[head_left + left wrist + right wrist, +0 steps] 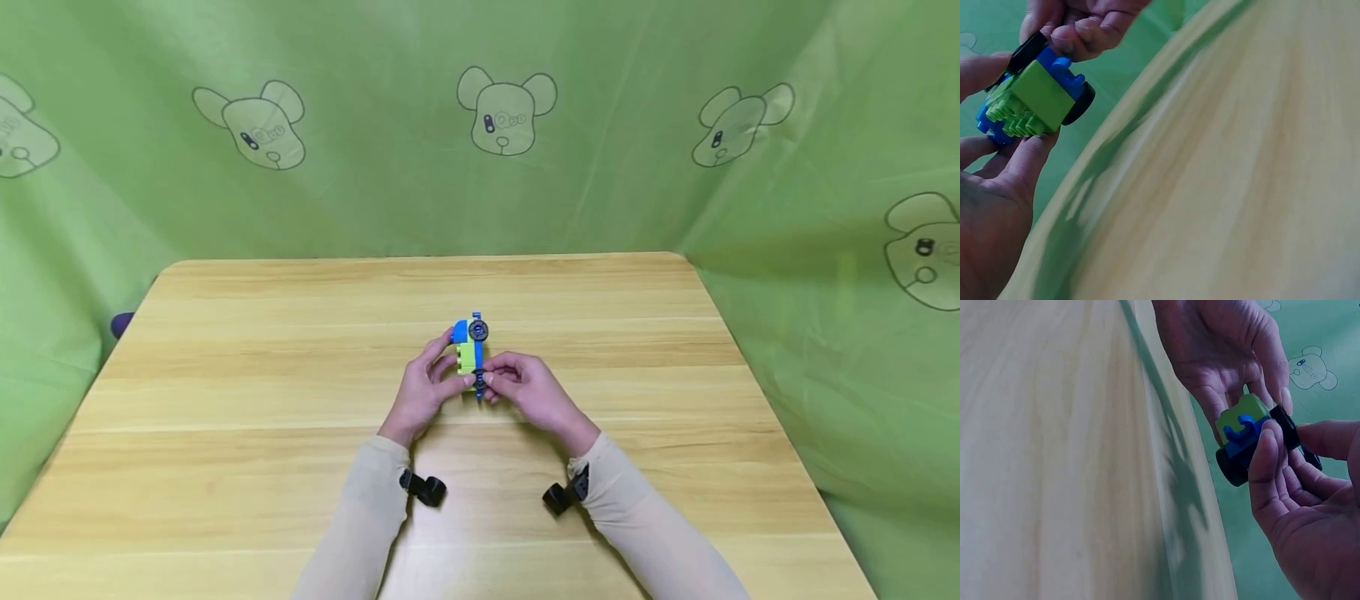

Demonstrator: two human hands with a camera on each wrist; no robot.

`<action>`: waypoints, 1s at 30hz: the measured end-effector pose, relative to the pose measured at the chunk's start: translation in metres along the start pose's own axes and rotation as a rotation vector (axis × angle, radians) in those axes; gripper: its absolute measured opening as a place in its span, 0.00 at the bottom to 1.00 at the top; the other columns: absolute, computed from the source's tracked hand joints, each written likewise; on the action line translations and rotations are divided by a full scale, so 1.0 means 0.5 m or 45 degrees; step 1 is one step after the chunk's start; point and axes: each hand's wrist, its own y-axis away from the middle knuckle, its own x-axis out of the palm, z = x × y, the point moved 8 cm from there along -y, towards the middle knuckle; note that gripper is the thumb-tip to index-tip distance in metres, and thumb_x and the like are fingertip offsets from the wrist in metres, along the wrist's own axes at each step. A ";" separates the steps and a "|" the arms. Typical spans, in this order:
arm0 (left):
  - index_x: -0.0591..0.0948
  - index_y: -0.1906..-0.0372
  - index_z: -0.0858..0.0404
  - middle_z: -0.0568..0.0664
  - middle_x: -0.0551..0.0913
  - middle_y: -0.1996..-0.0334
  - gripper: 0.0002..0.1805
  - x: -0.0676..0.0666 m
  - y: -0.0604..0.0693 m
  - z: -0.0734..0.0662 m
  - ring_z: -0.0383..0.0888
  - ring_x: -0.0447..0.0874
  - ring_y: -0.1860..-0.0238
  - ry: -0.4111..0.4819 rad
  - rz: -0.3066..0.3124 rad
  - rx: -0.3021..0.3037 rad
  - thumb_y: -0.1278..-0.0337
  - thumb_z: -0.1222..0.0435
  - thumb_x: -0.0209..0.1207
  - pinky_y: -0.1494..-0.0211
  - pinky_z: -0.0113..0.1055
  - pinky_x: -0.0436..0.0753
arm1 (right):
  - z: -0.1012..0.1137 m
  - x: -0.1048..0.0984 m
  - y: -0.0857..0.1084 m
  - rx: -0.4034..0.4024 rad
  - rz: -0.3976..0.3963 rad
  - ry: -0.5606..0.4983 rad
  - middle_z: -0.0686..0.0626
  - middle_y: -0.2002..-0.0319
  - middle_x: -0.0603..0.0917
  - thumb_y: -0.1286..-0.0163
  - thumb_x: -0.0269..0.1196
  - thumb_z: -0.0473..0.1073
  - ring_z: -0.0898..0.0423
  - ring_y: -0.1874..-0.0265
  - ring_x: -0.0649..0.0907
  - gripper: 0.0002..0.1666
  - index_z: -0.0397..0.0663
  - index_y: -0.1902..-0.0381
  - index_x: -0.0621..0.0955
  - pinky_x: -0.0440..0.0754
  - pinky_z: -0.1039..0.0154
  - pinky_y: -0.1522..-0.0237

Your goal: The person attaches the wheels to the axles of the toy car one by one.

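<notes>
A small toy car of building blocks point(467, 356), lime green and blue with black wheels, is held tilted on its side in both hands over the middle of the table. My left hand point(418, 396) grips the body, its fingers beneath and its thumb at the near wheel. With thumb and forefinger, my right hand point(536, 396) pinches that near wheel point(1286, 428). The far wheel point(478, 330) faces up in the head view. Green studs point(1016, 115) show in the left wrist view, and a blue hook point(1241, 427) in the right wrist view. Fingers hide parts of the body.
The wooden table point(225, 375) spreads around both forearms. A green curtain point(375, 192) printed with bear heads stands behind and along the sides. Each wrist wears a black camera, one on the left point(429, 490) and one on the right point(558, 498).
</notes>
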 end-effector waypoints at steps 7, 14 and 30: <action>0.57 0.25 0.66 0.58 0.63 0.32 0.46 0.000 -0.002 -0.010 0.54 0.72 0.37 -0.031 -0.009 0.004 0.48 0.81 0.63 0.40 0.38 0.78 | 0.001 -0.003 -0.006 0.017 -0.003 -0.024 0.38 0.63 0.83 0.30 0.59 0.31 0.41 0.63 0.84 0.12 0.28 0.52 0.77 0.85 0.50 0.55; 0.63 0.27 0.64 0.60 0.72 0.38 0.35 -0.019 -0.004 -0.008 0.51 0.79 0.45 -0.052 -0.141 -0.054 0.38 0.74 0.61 0.44 0.38 0.81 | 0.007 -0.003 -0.010 0.000 -0.003 -0.015 0.39 0.64 0.83 0.29 0.58 0.33 0.43 0.65 0.83 0.12 0.28 0.53 0.77 0.85 0.49 0.57; 0.70 0.33 0.66 0.60 0.73 0.46 0.32 -0.055 -0.006 -0.024 0.49 0.82 0.55 0.010 -0.329 -0.023 0.45 0.80 0.61 0.49 0.44 0.85 | 0.014 0.000 -0.016 -0.132 -0.036 0.158 0.44 0.58 0.81 0.32 0.64 0.35 0.47 0.58 0.81 0.15 0.36 0.50 0.77 0.83 0.54 0.53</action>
